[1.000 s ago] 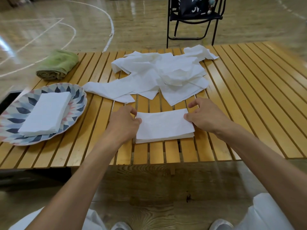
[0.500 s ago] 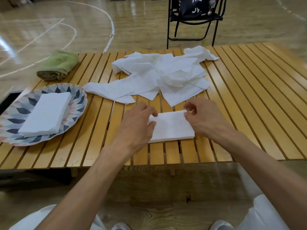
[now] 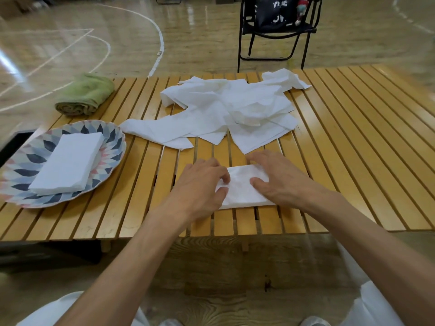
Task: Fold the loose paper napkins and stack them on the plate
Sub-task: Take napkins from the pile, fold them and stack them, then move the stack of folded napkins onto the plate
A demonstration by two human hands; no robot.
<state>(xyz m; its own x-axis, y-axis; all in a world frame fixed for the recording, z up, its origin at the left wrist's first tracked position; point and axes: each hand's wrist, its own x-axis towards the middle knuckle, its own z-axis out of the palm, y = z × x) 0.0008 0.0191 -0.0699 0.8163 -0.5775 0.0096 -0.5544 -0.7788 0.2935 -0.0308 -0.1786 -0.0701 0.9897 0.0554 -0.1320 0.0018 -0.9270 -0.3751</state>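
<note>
A small folded white napkin (image 3: 242, 184) lies on the slatted wooden table (image 3: 353, 149) near its front edge. My left hand (image 3: 200, 184) covers its left end, with thumb and bent fingertips pinching the paper there. My right hand (image 3: 280, 180) lies flat over its right end, fingers along the far edge and thumb pressing on top. A patterned plate (image 3: 113, 142) at the left holds a stack of folded napkins (image 3: 68, 163). A heap of loose napkins (image 3: 235, 109) sprawls across the table's middle, just beyond my hands.
A rolled green towel (image 3: 84, 95) sits at the table's back left corner, behind the plate. A black folding chair (image 3: 275, 31) with a bag on it stands on the gym floor beyond the table. Bare slats stretch to the right of my hands.
My left hand has moved right over the napkin, which now shows about half its former width. My right hand has gone from holding the right edge to lying flat on the paper.
</note>
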